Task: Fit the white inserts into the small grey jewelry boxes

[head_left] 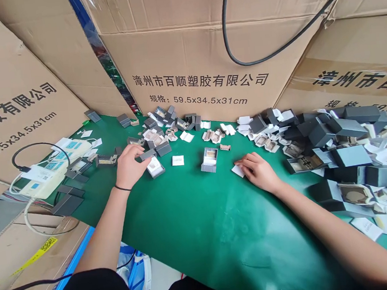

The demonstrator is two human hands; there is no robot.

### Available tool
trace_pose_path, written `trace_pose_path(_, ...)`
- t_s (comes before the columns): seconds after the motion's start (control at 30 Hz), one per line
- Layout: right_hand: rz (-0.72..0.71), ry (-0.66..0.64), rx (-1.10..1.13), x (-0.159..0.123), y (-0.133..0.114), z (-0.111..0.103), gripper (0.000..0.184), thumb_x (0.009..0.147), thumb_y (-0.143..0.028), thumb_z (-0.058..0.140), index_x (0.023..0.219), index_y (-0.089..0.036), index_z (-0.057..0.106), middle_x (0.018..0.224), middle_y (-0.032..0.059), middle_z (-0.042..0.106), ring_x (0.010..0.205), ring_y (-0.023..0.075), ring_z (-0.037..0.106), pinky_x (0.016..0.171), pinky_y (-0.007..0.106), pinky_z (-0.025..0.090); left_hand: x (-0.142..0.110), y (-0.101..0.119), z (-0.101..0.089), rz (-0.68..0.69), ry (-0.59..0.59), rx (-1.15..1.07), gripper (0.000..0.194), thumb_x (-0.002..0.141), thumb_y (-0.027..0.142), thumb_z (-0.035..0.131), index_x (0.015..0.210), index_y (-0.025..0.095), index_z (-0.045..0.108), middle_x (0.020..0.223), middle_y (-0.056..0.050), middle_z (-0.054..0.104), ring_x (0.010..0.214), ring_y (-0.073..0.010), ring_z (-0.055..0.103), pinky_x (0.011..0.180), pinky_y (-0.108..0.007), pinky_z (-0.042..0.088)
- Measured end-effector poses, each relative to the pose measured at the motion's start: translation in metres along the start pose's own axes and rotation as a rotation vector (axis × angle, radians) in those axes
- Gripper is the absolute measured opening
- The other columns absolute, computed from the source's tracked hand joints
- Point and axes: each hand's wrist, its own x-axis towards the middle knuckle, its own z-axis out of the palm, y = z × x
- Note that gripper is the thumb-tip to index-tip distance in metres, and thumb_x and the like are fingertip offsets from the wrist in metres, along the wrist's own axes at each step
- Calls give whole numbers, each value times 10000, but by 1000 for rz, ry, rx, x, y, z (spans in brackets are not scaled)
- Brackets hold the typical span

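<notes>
My left hand has thumb and fingers closed at the dark grey lid of a small grey box, which lies open with white material inside. Farther right, my right hand rests low over the green table, its bent fingers on a small white card; the fingertips partly cover it. Between the hands stands another grey box, open, with a white and beige lining. A white printed card lies flat left of that box. A small brownish insert is just behind it.
Many open grey boxes and white papers are heaped at the right. More boxes and beige inserts line the back. A white power strip with cables sits left. Large cartons wall the back, with a black cable hanging in front.
</notes>
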Motion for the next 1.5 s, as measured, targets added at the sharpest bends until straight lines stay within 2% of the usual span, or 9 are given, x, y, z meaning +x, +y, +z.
trace_pose_path(0.1, 1, -2, -4, 0, 0, -1, 272, 913, -219, 391, 1000, -212, 649, 863, 77, 606, 807, 214, 516, 726, 369, 477, -13, 38, 7, 248, 97, 101, 46, 759, 226, 556, 739, 203, 591, 1125, -90, 611, 1186, -285, 480, 1056, -547, 308)
trace_pose_path(0.23, -1, -9, -4, 0, 1, -1, 268, 914, -212, 390, 1004, -205, 643, 869, 78, 604, 812, 212, 509, 726, 361, 472, -28, 75, 10, 582, -368, 101, 334, 811, 194, 494, 1132, 231, 576, 1371, -77, 475, 1298, -290, 391, 1091, -571, 234)
trace_pose_path(0.33, -8, -13, -12, 0, 2, -1, 264, 913, -208, 393, 1001, -195, 642, 868, 80, 602, 807, 213, 502, 724, 361, 467, -31, 81, 3, 545, -657, 74, 586, 811, 373, 538, 1369, 299, 374, 1491, -70, 304, 1350, -323, 301, 1037, -510, 341)
trace_pose_path(0.47, -16, 0, -14, 0, 3, 0, 256, 911, -204, 400, 996, -191, 641, 865, 78, 602, 805, 212, 498, 735, 361, 463, -26, 79, 1, 415, -808, -43, 725, 783, 537, 533, 1422, 328, 261, 1464, -64, 353, 1314, -315, 361, 1004, -444, 388)
trace_pose_path(0.77, -21, -6, 3, -1, 6, 1, 262, 914, -212, 393, 1007, -199, 638, 870, 79, 599, 822, 216, 502, 748, 376, 466, -7, 79, 18, 343, -778, -233, 556, 666, 602, 635, 1064, 215, 613, 1146, -103, 553, 1111, -288, 500, 860, -372, 481)
trace_pose_path(0.93, -20, -6, 7, -1, 5, 0, 266, 916, -216, 391, 1002, -196, 642, 874, 80, 597, 827, 215, 504, 744, 374, 467, 18, 62, 9, 181, -406, -424, 529, 748, 590, 555, 1081, 179, 563, 1078, -100, 588, 951, -234, 580, 780, -315, 493)
trace_pose_path(1.07, -20, 0, 0, 0, 5, 0, 260, 916, -211, 393, 988, -191, 643, 869, 78, 597, 814, 210, 494, 742, 366, 464, 33, 53, 33, -12, -176, -341, 554, 821, 564, 451, 1182, 146, 491, 1052, -122, 612, 959, -247, 595, 799, -345, 493)
trace_pose_path(1.27, -19, -5, -6, 0, 5, -1, 260, 916, -211, 391, 998, -205, 637, 878, 76, 594, 820, 212, 501, 736, 360, 459, 28, 68, 59, 141, -253, 67, 707, 791, 437, 535, 1388, 136, 305, 1430, -200, 323, 1331, -385, 259, 1020, -566, 290)
trace_pose_path(1.5, -24, 15, 1, 0, 6, 1, 257, 910, -206, 393, 998, -210, 634, 915, 82, 600, 845, 214, 515, 753, 367, 475, 12, 84, 51, 71, -443, 133, 404, 742, 503, 557, 968, 171, 601, 1055, -146, 581, 1010, -345, 553, 792, -456, 487)
